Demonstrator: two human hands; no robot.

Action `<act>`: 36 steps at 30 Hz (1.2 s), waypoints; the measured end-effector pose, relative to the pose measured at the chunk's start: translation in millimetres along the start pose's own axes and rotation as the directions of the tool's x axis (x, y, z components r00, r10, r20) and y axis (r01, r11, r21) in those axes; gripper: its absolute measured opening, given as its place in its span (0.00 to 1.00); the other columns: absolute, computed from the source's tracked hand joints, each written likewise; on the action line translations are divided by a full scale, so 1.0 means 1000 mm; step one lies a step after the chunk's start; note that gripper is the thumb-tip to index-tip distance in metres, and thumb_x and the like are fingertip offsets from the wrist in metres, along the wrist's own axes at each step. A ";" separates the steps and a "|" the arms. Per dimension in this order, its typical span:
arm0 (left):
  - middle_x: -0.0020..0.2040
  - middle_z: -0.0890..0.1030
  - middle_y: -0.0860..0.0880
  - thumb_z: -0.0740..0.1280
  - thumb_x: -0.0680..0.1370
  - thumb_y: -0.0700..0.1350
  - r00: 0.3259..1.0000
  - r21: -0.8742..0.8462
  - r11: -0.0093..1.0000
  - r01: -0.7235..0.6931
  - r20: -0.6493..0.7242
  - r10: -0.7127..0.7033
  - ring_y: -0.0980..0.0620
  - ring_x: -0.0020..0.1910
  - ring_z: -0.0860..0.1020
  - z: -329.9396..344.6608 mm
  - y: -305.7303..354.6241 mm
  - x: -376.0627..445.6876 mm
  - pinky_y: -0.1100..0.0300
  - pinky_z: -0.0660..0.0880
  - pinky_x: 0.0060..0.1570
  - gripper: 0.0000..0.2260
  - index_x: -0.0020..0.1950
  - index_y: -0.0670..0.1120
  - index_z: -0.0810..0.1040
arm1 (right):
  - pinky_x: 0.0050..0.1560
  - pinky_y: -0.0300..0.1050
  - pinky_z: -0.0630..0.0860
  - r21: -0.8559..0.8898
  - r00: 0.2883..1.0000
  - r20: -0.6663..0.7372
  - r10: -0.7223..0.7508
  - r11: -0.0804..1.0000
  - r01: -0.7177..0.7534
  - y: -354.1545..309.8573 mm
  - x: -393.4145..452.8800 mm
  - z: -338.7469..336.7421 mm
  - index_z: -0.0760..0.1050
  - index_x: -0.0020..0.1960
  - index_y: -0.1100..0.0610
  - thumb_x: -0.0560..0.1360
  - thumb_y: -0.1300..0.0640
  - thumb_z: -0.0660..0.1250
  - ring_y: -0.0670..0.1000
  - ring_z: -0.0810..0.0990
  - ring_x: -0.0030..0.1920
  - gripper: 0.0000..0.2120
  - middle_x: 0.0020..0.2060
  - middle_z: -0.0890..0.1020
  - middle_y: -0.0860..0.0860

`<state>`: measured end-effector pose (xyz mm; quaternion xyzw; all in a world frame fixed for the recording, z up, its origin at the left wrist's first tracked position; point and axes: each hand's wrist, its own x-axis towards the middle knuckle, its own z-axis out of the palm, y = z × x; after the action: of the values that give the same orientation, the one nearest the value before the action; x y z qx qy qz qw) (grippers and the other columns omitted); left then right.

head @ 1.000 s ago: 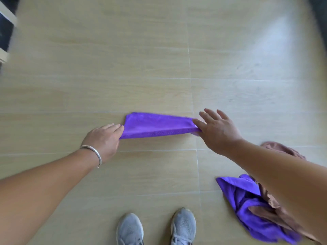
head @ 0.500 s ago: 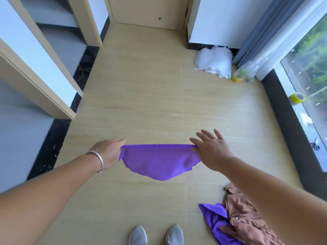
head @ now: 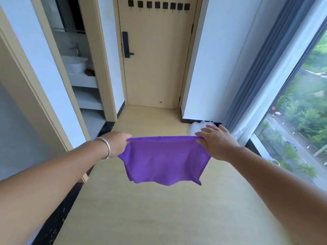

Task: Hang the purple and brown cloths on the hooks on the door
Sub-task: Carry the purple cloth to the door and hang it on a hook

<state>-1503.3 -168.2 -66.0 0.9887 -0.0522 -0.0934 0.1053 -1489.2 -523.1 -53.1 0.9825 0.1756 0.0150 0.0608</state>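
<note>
**Purple cloth spread between two hands, hooks well ahead**

Cloth first: the purple cloth (head: 164,160) hangs in the air in front of the person, its top edge pulled into a straight, taut line and its lower edge falling loose and wavy above the floor (head: 141,218). The left hand (head: 116,145) grips the left top corner with fingers curled round it, a bracelet (head: 106,147) on the wrist. The right hand (head: 215,140) pinches the right top corner under thumb and forefinger, the other fingers spread straight above the cloth. No brown cloth shows in this view.

The door (head: 154,55) stands closed at the far end of the floor, well apart from the cloth, with a dark handle (head: 126,45) on its left side. The hooks (head: 157,5) run in a row across its top, and all look bare, so no cloth seems hung yet.

The step in hand appears to be carrying the cloth to the door. To do it well, keep the top edge stretched so it does not bunch, walk close before raising the arms, and choose one hook. Bring the middle or one corner of the top edge over that hook, and let go only once the cloth bears on it. A thin soft cloth could slide off a small hook, so a gathered fold may hold better than a single layer.

To the right of the floor are a curtain (head: 261,68) and a window (head: 300,112); a white bundle (head: 194,128) lies at the wall's foot.
</note>
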 end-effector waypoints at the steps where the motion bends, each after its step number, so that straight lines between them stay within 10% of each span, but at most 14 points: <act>1: 0.34 0.76 0.48 0.55 0.79 0.42 1.000 0.049 0.999 0.001 -0.021 0.000 0.48 0.32 0.71 -0.020 0.006 0.000 0.58 0.64 0.31 0.11 0.39 0.47 0.73 | 0.75 0.55 0.49 -0.003 1.000 -0.020 0.004 1.000 -0.004 0.004 0.002 -0.021 0.67 0.70 0.42 0.82 0.40 0.47 0.48 0.55 0.76 0.21 0.70 0.69 0.43; 16: 0.35 0.76 0.46 0.54 0.78 0.39 0.932 0.137 0.990 -0.018 -0.357 0.067 0.47 0.33 0.71 -0.216 0.054 -0.028 0.55 0.67 0.35 0.13 0.35 0.46 0.69 | 0.76 0.53 0.48 -0.045 0.979 -0.200 0.046 0.997 -0.056 0.032 0.001 -0.214 0.69 0.70 0.44 0.82 0.42 0.45 0.48 0.52 0.77 0.22 0.71 0.69 0.42; 36: 0.36 0.76 0.46 0.53 0.80 0.38 0.895 0.273 0.958 0.085 -0.444 0.047 0.48 0.34 0.71 -0.238 0.089 -0.037 0.57 0.64 0.33 0.13 0.38 0.45 0.71 | 0.75 0.53 0.51 -0.056 0.948 -0.311 -0.059 0.997 0.044 0.067 0.015 -0.236 0.72 0.66 0.45 0.82 0.42 0.46 0.49 0.57 0.75 0.22 0.68 0.73 0.47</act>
<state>-1500.3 -203.5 188.4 0.9888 -0.0299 0.1433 -0.0299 -1463.7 -553.3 189.8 0.9610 0.2081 0.1732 0.0563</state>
